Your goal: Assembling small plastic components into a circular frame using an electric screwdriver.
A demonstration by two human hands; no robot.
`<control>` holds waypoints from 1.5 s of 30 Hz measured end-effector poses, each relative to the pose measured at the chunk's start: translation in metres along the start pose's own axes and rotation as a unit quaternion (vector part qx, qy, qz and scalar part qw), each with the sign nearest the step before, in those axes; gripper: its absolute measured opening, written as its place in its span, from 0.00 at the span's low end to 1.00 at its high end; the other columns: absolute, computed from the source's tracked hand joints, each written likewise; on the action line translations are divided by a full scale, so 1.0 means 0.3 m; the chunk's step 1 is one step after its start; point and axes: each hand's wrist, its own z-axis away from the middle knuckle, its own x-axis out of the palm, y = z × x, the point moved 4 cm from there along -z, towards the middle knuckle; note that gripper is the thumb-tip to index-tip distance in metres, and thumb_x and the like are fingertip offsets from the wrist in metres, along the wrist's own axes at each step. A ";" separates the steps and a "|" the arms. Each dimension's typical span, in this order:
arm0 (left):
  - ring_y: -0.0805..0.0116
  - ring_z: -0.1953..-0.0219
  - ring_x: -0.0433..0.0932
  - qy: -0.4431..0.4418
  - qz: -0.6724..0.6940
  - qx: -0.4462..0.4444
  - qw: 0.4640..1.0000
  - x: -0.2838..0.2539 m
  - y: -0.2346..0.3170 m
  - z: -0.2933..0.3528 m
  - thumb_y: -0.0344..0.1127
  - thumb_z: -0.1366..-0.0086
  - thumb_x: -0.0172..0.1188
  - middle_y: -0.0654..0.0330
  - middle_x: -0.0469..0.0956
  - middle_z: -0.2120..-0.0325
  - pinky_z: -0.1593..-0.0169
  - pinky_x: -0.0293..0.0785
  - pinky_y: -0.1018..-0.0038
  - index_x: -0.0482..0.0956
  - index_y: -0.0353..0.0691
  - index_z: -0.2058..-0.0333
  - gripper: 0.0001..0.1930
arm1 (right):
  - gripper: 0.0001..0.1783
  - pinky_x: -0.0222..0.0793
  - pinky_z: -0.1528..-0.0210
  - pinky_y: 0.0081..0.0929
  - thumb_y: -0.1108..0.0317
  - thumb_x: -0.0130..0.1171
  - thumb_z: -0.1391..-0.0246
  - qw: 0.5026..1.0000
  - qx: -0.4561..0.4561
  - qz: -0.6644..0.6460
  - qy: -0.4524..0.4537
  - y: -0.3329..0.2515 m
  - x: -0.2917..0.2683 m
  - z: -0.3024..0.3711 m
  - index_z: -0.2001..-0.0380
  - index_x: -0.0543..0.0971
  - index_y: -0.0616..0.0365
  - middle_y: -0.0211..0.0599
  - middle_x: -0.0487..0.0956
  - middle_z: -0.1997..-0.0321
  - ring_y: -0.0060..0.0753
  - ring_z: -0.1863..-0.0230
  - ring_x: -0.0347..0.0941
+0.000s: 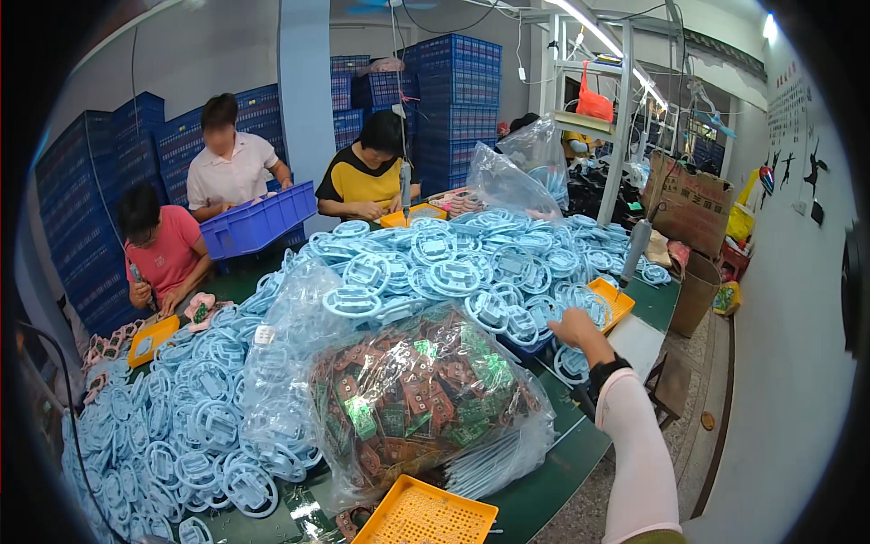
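My right hand (580, 328) reaches forward from the lower right, a black band on its wrist and a pale sleeve on the forearm. Its fingers are bent together at the near right edge of a heap of light-blue round plastic frames (453, 276). What they grip is hidden. Right beside the hand lies an orange tray (616, 304), with an electric screwdriver (637, 249) hanging above it. Another light-blue frame (571, 364) lies under my wrist. My left hand is out of view.
A clear bag of circuit boards (421, 399) fills the table's middle, with thin white sticks (498, 462) beside it. An orange perforated tray (426, 515) sits at the near edge. Three co-workers are across the table; one holds a blue crate (258, 220). Cardboard boxes (696, 290) stand right.
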 end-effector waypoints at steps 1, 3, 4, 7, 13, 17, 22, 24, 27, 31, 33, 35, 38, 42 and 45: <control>0.75 0.68 0.71 -0.003 -0.003 0.003 1.000 0.004 0.005 -0.005 0.43 0.35 0.50 0.64 0.74 0.70 0.65 0.69 0.77 0.75 0.33 0.59 0.17 | 0.28 0.70 0.52 0.39 0.50 0.57 0.55 0.999 0.043 -0.020 -0.023 0.033 0.024 0.027 0.66 0.78 0.70 0.57 0.77 0.58 0.54 0.55 0.73; 0.76 0.68 0.70 0.009 -0.001 0.018 1.000 0.009 0.014 -0.002 0.43 0.34 0.50 0.65 0.74 0.70 0.65 0.69 0.77 0.75 0.34 0.58 0.17 | 0.27 0.70 0.52 0.39 0.51 0.58 0.56 0.995 0.081 -0.045 -0.047 0.048 0.090 0.058 0.65 0.78 0.69 0.55 0.77 0.56 0.52 0.54 0.73; 0.76 0.68 0.70 0.012 -0.003 0.017 1.000 0.012 0.011 0.001 0.43 0.34 0.50 0.65 0.74 0.70 0.65 0.69 0.77 0.75 0.34 0.58 0.17 | 0.27 0.71 0.55 0.38 0.50 0.59 0.56 0.995 0.084 -0.037 0.048 0.031 0.093 0.073 0.68 0.79 0.69 0.56 0.78 0.61 0.51 0.58 0.75; 0.77 0.69 0.70 0.018 0.006 0.032 0.999 0.014 0.008 0.007 0.43 0.34 0.50 0.66 0.74 0.71 0.66 0.69 0.77 0.76 0.34 0.59 0.17 | 0.25 0.73 0.58 0.35 0.50 0.59 0.57 0.992 0.083 -0.026 0.094 -0.011 0.070 0.079 0.71 0.80 0.67 0.55 0.79 0.66 0.48 0.62 0.77; 0.77 0.69 0.69 0.018 -0.026 0.022 0.999 0.018 0.004 0.020 0.43 0.34 0.50 0.66 0.74 0.72 0.65 0.69 0.77 0.75 0.34 0.59 0.17 | 0.24 0.73 0.55 0.34 0.59 0.59 0.55 0.972 0.128 -0.157 -0.121 -0.076 0.039 0.092 0.64 0.75 0.74 0.50 0.80 0.63 0.45 0.60 0.78; 0.77 0.68 0.70 0.021 0.004 0.006 1.000 0.023 0.026 0.020 0.43 0.34 0.50 0.65 0.75 0.71 0.65 0.69 0.76 0.76 0.34 0.59 0.17 | 0.29 0.72 0.53 0.36 0.64 0.58 0.56 0.965 0.189 -0.182 0.001 -0.061 0.123 0.051 0.57 0.66 0.80 0.56 0.78 0.61 0.49 0.58 0.77; 0.76 0.68 0.70 0.018 -0.006 -0.015 1.000 0.008 0.037 0.037 0.44 0.34 0.50 0.64 0.74 0.71 0.65 0.69 0.76 0.75 0.34 0.61 0.17 | 0.33 0.69 0.49 0.40 0.64 0.58 0.56 0.968 0.184 -0.155 0.071 -0.070 0.050 -0.036 0.53 0.61 0.79 0.63 0.73 0.52 0.55 0.50 0.72; 0.75 0.69 0.70 0.009 -0.001 -0.001 1.000 0.010 0.046 0.036 0.45 0.34 0.50 0.64 0.74 0.72 0.65 0.69 0.76 0.75 0.34 0.63 0.17 | 0.23 0.69 0.50 0.39 0.66 0.56 0.58 0.961 0.194 -0.156 0.116 -0.047 0.024 -0.085 0.61 0.73 0.75 0.61 0.76 0.57 0.54 0.53 0.74; 0.75 0.69 0.70 0.009 -0.005 -0.017 1.000 0.004 0.043 0.036 0.45 0.34 0.50 0.63 0.74 0.72 0.65 0.69 0.76 0.75 0.34 0.63 0.17 | 0.19 0.69 0.51 0.40 0.66 0.57 0.60 0.962 0.169 -0.177 0.119 -0.074 -0.054 -0.069 0.66 0.77 0.72 0.61 0.76 0.58 0.54 0.53 0.74; 0.75 0.69 0.70 0.014 -0.032 0.018 0.999 -0.001 0.028 0.032 0.44 0.34 0.50 0.63 0.74 0.72 0.66 0.69 0.75 0.75 0.33 0.64 0.17 | 0.16 0.73 0.65 0.40 0.69 0.54 0.60 0.943 0.168 -0.224 0.179 0.062 -0.039 -0.069 0.70 0.76 0.72 0.58 0.78 0.65 0.51 0.65 0.78; 0.75 0.70 0.71 0.027 -0.023 0.036 0.999 -0.004 0.027 0.031 0.44 0.34 0.50 0.63 0.74 0.72 0.66 0.69 0.75 0.75 0.33 0.63 0.17 | 0.13 0.69 0.74 0.38 0.70 0.53 0.60 0.907 0.198 -0.334 0.161 0.089 -0.046 -0.020 0.73 0.75 0.72 0.53 0.77 0.71 0.45 0.73 0.75; 0.76 0.70 0.71 0.018 -0.018 0.019 0.999 -0.006 0.018 0.030 0.44 0.34 0.50 0.63 0.74 0.72 0.66 0.69 0.76 0.75 0.34 0.63 0.16 | 0.05 0.53 0.91 0.28 0.74 0.52 0.61 0.825 0.185 -0.518 0.132 0.142 0.007 -0.005 0.81 0.72 0.65 0.35 0.68 0.84 0.26 0.89 0.62; 0.76 0.70 0.70 0.016 -0.011 0.005 1.000 -0.003 0.030 0.025 0.44 0.35 0.50 0.64 0.74 0.72 0.67 0.69 0.76 0.76 0.34 0.63 0.16 | 0.03 0.51 0.90 0.25 0.76 0.51 0.62 0.740 0.133 -0.646 0.127 0.200 0.048 0.043 0.84 0.69 0.60 0.30 0.65 0.86 0.24 0.90 0.60; 0.77 0.72 0.70 0.012 0.012 -0.010 1.000 -0.001 0.023 0.026 0.44 0.35 0.50 0.67 0.74 0.74 0.69 0.69 0.77 0.76 0.35 0.63 0.16 | 0.05 0.43 0.91 0.20 0.76 0.52 0.63 0.689 0.131 -0.698 0.143 0.210 0.034 0.101 0.85 0.68 0.56 0.26 0.62 0.86 0.20 0.91 0.53; 0.78 0.73 0.69 0.029 0.022 0.002 0.999 0.002 0.029 0.033 0.44 0.34 0.50 0.67 0.73 0.75 0.69 0.68 0.77 0.76 0.35 0.64 0.16 | 0.04 0.43 0.90 0.19 0.75 0.52 0.62 0.670 0.116 -0.722 0.130 0.170 -0.031 0.152 0.84 0.68 0.56 0.26 0.63 0.86 0.20 0.91 0.53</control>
